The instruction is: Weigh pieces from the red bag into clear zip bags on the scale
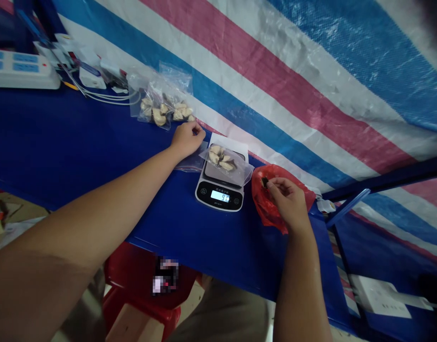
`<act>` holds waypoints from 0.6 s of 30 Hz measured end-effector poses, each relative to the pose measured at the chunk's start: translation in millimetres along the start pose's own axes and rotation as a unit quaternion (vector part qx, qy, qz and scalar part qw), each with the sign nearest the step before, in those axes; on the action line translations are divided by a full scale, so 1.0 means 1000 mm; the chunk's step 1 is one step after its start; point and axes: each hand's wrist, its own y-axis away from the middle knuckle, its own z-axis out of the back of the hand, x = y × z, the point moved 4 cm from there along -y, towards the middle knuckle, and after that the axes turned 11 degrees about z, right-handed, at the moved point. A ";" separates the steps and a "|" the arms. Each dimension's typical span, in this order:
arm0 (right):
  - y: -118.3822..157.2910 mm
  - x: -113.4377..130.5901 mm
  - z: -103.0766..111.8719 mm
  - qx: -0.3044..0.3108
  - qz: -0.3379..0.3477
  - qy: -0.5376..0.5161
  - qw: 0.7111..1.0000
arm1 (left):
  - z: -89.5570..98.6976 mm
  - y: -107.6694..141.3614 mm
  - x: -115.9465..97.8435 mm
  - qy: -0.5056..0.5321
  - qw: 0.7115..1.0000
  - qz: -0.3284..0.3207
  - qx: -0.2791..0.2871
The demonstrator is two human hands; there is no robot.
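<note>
Diagonal blue, white and pinkish-red stripes pattern the sheeting (239,61) across the upper frame; the tabletop (83,142) is deep blue. At centre, cream pieces (226,164) show through a clear bag (241,170) and the scale (208,199) is black-fronted. Right of centre, the plastic bag (263,204) is red; upper left, a white power strip (26,80) has blue sockets (25,57).

The dark-blue counter (54,142) offers free room at left and in front of the white-and-black digital scale (208,195). A narrow strip separates it from the crumpled red plastic bag (261,209). The left hand (188,139) obstructs the gap toward clear plastic bags of pale chunks (156,104). Behind, the striped red-white-blue tarpaulin (261,80) blocks passage.
</note>
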 end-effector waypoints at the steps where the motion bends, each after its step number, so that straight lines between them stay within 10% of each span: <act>1: 0.000 0.001 -0.002 0.010 0.001 0.004 1.000 | 0.000 0.000 0.000 0.000 1.000 0.000 0.001; 18: 0.003 0.003 -0.015 0.056 0.032 0.025 0.998 | 0.001 0.000 -0.001 0.000 1.000 0.007 0.005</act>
